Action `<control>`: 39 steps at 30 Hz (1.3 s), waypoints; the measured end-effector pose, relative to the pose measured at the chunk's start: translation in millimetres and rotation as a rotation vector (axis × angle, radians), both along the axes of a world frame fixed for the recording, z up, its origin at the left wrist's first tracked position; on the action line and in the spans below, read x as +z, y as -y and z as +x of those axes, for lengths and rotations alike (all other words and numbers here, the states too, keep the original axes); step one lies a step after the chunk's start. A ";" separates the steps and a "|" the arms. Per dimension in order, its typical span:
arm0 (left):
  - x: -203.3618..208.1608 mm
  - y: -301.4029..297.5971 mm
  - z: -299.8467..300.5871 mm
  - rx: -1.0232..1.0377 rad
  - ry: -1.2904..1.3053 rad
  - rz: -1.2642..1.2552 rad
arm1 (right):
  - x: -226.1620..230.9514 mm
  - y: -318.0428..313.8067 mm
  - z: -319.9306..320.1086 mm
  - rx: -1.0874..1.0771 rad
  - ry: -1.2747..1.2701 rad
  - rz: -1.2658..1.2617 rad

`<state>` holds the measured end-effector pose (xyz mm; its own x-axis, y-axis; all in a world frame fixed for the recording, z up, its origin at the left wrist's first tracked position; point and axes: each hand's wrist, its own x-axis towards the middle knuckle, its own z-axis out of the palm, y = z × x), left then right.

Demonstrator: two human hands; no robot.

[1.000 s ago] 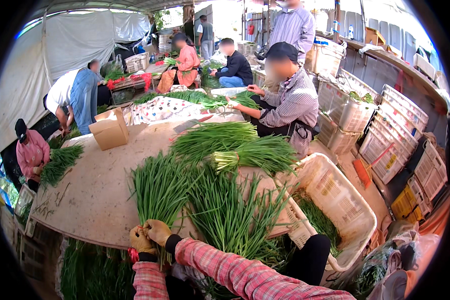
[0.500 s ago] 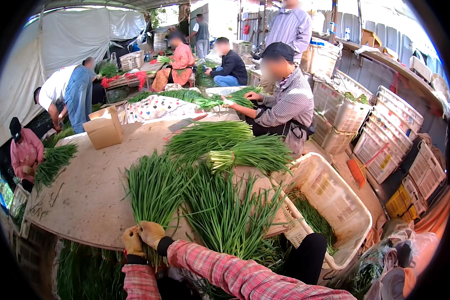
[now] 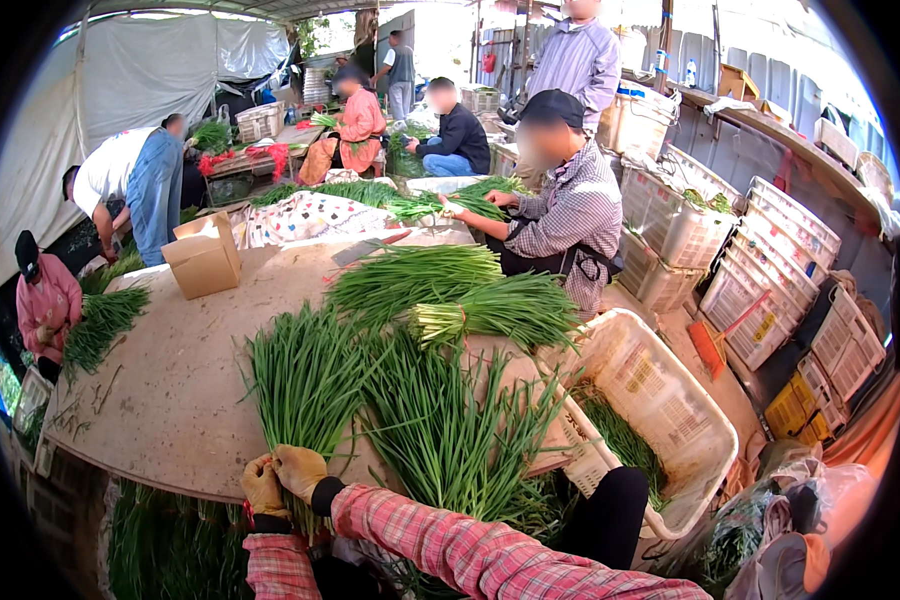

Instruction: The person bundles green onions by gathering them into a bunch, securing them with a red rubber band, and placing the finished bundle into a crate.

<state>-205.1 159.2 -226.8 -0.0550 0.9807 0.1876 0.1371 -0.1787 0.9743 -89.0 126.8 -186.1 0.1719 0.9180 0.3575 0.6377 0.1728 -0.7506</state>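
Both hands wear tan work gloves and meet at the near edge of a wide board table [image 3: 160, 400]. My left hand [image 3: 265, 487] is closed at the stem end of a bunch of garlic chives [image 3: 305, 380]. Beside it, my right hand [image 3: 300, 470] is wrapped round the same stems from above. The leaves fan away from me across the board, and the stem ends hang below the gloves. Just right of it lies a loose heap of chives [image 3: 450, 430]. Beyond that heap rests a tied bundle [image 3: 500, 312], with more chives [image 3: 415, 275] behind.
A white plastic crate [image 3: 685, 410] with some chives stands at the right of the table. A cardboard box [image 3: 203, 262] sits at the far left. Across the table a person in a checked shirt [image 3: 575, 200] handles chives. Stacked crates [image 3: 770, 270] line the right wall.
The view has shifted very slightly. Both hands stay at the stems of the bunch, with hardly any visible movement.
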 end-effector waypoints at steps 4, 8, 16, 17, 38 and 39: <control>5.9 2.2 0.5 -0.016 0.011 -0.028 | -4.2 -1.7 -1.2 -0.006 0.022 -0.004; 7.5 1.9 -1.7 -0.034 0.047 -0.069 | -4.5 -3.0 -2.5 -0.012 0.032 -0.010; -1.5 -2.3 -6.2 -0.054 0.170 -0.135 | -0.1 -0.7 -3.0 -0.015 0.077 0.020; -2.2 -2.6 -10.0 -0.049 0.113 -0.110 | -0.5 -1.8 -4.0 -0.014 0.075 0.034; 12.6 9.0 -9.7 -0.140 0.379 -0.213 | 14.6 -3.5 4.8 -0.068 0.195 -0.077; 11.2 8.0 -9.8 -0.139 0.383 -0.210 | 14.1 -3.6 4.9 -0.063 0.192 -0.074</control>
